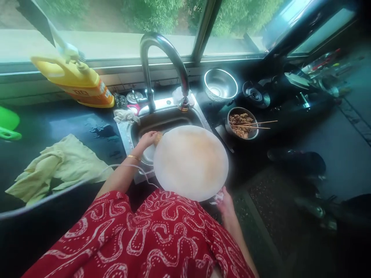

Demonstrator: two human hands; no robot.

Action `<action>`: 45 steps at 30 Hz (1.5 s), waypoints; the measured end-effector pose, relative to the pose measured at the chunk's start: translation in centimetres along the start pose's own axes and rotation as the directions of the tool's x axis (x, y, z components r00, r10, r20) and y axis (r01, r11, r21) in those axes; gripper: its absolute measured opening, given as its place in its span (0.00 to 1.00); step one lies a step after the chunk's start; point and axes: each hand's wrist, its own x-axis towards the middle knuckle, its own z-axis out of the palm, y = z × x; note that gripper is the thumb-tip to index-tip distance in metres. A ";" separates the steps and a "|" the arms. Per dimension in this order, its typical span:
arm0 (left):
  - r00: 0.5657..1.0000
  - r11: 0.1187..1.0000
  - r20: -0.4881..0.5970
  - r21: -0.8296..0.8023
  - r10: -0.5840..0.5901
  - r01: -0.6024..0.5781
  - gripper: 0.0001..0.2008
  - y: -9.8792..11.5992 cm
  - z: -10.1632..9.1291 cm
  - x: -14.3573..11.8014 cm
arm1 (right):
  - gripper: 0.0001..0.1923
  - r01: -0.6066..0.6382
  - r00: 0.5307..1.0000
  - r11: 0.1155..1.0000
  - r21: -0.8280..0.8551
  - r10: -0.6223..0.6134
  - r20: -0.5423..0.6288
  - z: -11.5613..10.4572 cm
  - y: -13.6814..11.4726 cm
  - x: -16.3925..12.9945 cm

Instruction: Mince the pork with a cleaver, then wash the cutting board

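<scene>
A large round white cutting board [188,162] with tan stains is held over the front of the metal sink [171,112]. My left hand [149,139] is closed at the board's left edge; a small tan piece shows by its fingertips, and I cannot make out what it is. Closed on the lower right rim is my right hand [225,200], its fingers partly hidden beneath the board. Something white and crumpled [218,197], cloth or foam, shows by those fingers. The curved faucet [165,42] rises behind the board, its spout above the sink.
Left of the sink are a yellow jug [78,83], a pale yellow cloth [63,162] and a green plastic item [8,121]. A grey rag [126,116] lies on the sink corner. To the right stand a metal basin [220,84] and a food bowl [243,123] with chopsticks [261,124].
</scene>
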 end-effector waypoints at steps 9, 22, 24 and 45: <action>0.987 0.958 0.016 0.243 -0.160 0.152 0.30 -1.9 -0.8 -0.4 | 0.18 -0.061 0.990 0.997 0.047 0.055 0.128 11.4 -0.6 0.5; 0.995 0.946 -0.097 0.320 -0.028 0.058 0.23 -3.8 1.2 -5.1 | 0.17 0.114 0.992 0.823 -0.557 -0.062 0.111 14.9 -1.1 2.5; 0.985 0.957 -0.173 0.279 -0.029 0.077 0.22 -3.4 1.7 -6.2 | 0.16 0.309 0.939 0.616 -0.724 -0.320 0.129 13.3 -3.2 3.0; 0.846 0.951 -0.506 0.145 -0.167 0.274 0.22 2.6 8.1 -11.5 | 0.13 0.204 0.855 -0.785 -0.586 -0.149 0.497 1.9 -22.7 14.2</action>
